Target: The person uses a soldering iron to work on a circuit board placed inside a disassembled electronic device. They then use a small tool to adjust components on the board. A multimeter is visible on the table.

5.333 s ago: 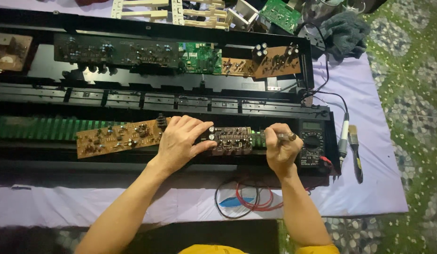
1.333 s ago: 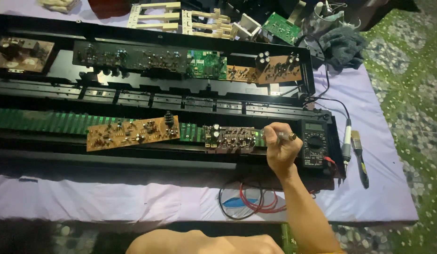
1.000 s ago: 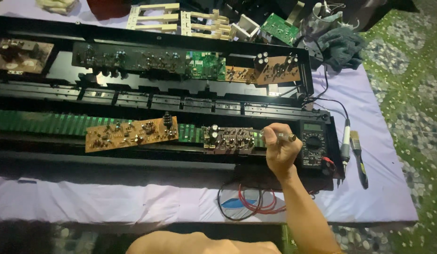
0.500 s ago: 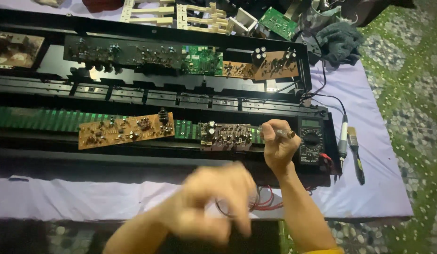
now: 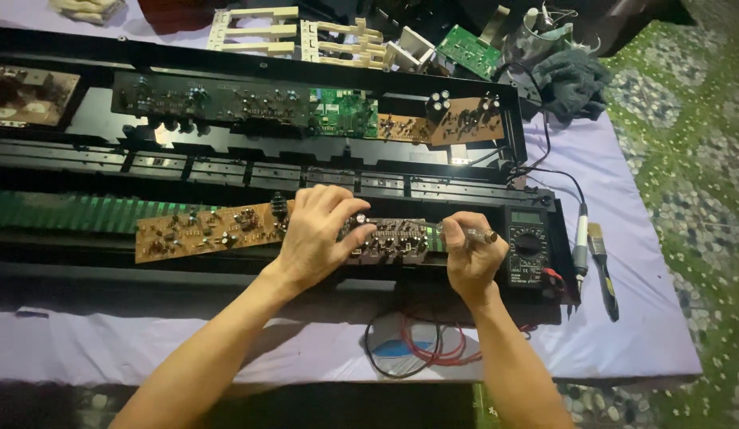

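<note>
My left hand rests palm-down on the left end of a small dark circuit board that lies on the opened black keyboard chassis. Its fingers are spread over the board's edge. My right hand is curled around a thin probe at the board's right end, next to a black multimeter. A longer brown circuit board lies just left of my left hand, over a green strip.
Further boards, green and brown, sit in the chassis's far section. A soldering iron and a paintbrush lie on the purple cloth at right. Coiled red and black leads lie near the front edge. White key parts are at the back.
My left hand, which had been withdrawn near my body, swung forward and came down on the small dark board. My right hand stayed in place with the probe.
</note>
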